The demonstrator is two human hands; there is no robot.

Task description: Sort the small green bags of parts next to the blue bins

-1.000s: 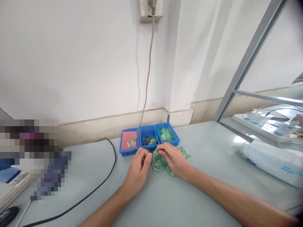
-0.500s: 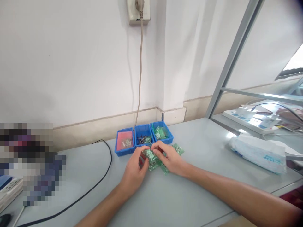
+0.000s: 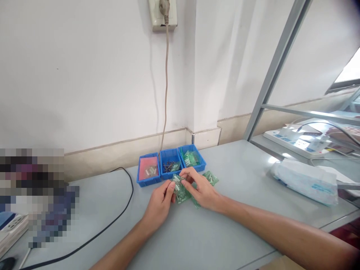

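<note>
A small green-tinted plastic bag (image 3: 180,188) with pale metallic pieces inside is pinched between my two hands, just in front of the blue bins. My left hand (image 3: 159,199) grips its left edge with thumb and fingers. The fingers of my right hand (image 3: 200,188) close on its upper right side. Another green bag (image 3: 210,177) lies on the table beyond my right hand, partly covered by it. Behind stand three blue bins: the left bin (image 3: 149,183) has pink material and small pale parts, the middle bin (image 3: 170,151) dark screws, the right bin (image 3: 201,167) green bags.
A black cable (image 3: 123,210) curves across the grey table (image 3: 197,240) on the left. To the right lies a white-and-blue soft packet (image 3: 306,182) near a metal frame post (image 3: 277,71). A beige cord (image 3: 166,82) hangs from the wall socket (image 3: 156,22) behind the bins.
My left fingers have shifted from a raised, curled hold to a pinch lower on the bag's left edge. More of the bag shows now. My right hand stays nearly in place.
</note>
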